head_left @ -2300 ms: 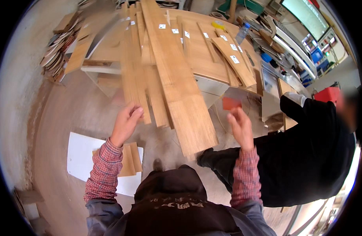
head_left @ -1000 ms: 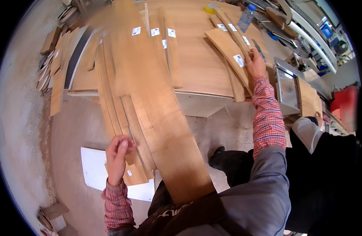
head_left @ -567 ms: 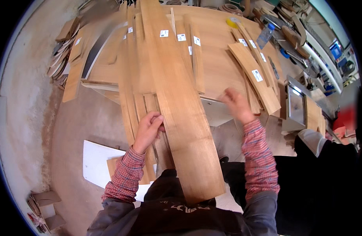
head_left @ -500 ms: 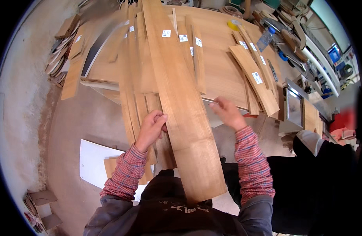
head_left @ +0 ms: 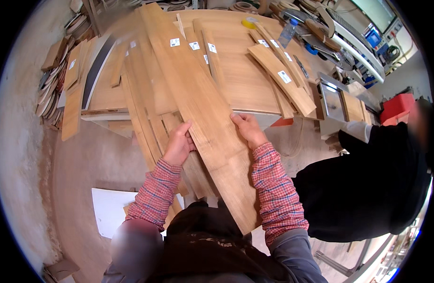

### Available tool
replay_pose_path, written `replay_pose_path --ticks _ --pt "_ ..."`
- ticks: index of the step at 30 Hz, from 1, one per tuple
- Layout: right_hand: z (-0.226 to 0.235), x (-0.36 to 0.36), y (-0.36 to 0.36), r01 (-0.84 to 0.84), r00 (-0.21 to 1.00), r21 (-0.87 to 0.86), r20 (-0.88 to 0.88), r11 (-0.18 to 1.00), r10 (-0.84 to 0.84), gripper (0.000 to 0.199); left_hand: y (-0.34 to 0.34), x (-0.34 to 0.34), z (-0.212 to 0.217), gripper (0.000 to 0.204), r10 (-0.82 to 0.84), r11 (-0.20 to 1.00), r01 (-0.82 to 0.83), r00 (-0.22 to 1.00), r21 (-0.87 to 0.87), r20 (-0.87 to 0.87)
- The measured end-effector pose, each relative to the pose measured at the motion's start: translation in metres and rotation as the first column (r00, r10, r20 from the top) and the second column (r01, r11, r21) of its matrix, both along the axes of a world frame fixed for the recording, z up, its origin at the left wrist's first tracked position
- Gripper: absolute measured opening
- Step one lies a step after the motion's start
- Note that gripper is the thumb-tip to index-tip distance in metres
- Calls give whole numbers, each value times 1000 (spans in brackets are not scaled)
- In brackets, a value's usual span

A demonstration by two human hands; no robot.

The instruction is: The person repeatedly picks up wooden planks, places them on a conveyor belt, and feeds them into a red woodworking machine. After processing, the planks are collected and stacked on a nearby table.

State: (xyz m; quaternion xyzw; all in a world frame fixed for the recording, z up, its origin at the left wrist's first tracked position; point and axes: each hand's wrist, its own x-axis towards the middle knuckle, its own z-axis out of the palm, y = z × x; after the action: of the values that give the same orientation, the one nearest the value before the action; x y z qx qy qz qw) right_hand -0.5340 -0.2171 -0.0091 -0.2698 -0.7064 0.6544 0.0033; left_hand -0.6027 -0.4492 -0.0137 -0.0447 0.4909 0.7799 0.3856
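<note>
The left grip (head_left: 180,143) pinches the left edge of the long board (head_left: 210,125), thumb on top; the right grip (head_left: 250,131) pinches the opposite edge, a little nearer the desk (head_left: 247,92). The undersides of both are hidden. The board slants from over the desk, past its front edge, toward the person's apron (head_left: 203,245); whether its near end touches the apron cannot be told. A white label (head_left: 174,42) is on its far part. Narrow planks (head_left: 140,118) lie just left of it, also jutting past the desk. At the desk's right side are a labelled curved piece (head_left: 278,73), a bottle (head_left: 287,34) and yellow tape (head_left: 249,22). A white panel (head_left: 106,210) lies on the floor (head_left: 75,179) at left. A co-worker (head_left: 368,184) in black is at right.
</note>
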Motion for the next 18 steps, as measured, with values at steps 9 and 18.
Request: replay_pose_path --ticks 9,18 --pt "3 50 13 57 998 -47 -33 997 -59 32 16 -4 -11 50 132 952 -143 990 270 58" --pt "21 105 28 23 1000 8 -10 1000 -23 27 70 34 -9 35 354 918 -342 935 199 -23"
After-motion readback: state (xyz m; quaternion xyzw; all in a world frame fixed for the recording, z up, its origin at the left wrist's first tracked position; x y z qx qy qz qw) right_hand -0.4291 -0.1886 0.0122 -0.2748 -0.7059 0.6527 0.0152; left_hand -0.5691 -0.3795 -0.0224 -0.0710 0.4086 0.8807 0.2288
